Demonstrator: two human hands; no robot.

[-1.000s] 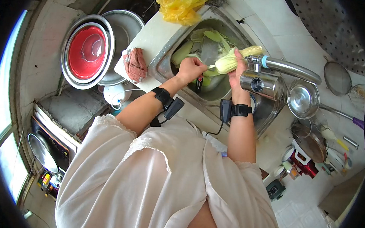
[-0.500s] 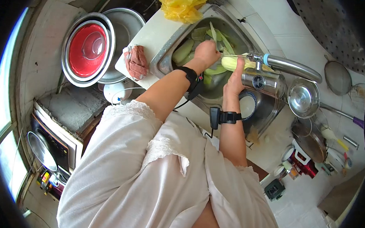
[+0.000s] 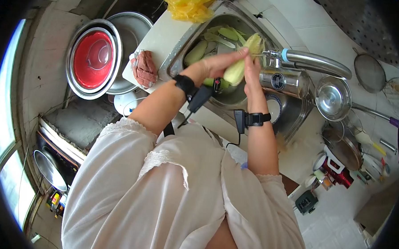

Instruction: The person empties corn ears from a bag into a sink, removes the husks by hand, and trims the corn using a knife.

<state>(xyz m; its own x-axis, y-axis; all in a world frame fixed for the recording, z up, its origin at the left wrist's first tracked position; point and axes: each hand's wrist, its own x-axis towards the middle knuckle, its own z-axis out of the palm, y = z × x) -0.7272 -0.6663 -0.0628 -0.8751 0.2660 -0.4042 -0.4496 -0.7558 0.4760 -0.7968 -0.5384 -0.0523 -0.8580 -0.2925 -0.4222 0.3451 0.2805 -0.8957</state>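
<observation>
Over the sink (image 3: 180, 48), an ear of corn (image 3: 235, 73) in pale green husk is tilted between my two hands. My left hand (image 3: 216, 64) reaches across from the left, its fingertips on the corn's side near the silk. My right hand (image 3: 252, 75) grips the corn from the right, the palm turned towards it. Loose green husks (image 3: 228, 33) and a peeled-off leaf lie in the basin behind the hands. A small black and red object (image 3: 217, 84) shows just under my left hand.
The metal faucet (image 3: 316, 59) juts in at the right, above a steel canister (image 3: 285, 82). A yellow plastic bag (image 3: 189, 5) lies behind the sink. A reddish cloth (image 3: 144, 68) and nested bowls with a red one (image 3: 93, 60) are on the left.
My left hand has come back from over the basin and now touches the corn. The corn has turned from lying nearly level to a steeper tilt, and a husk strip has left my left hand.
</observation>
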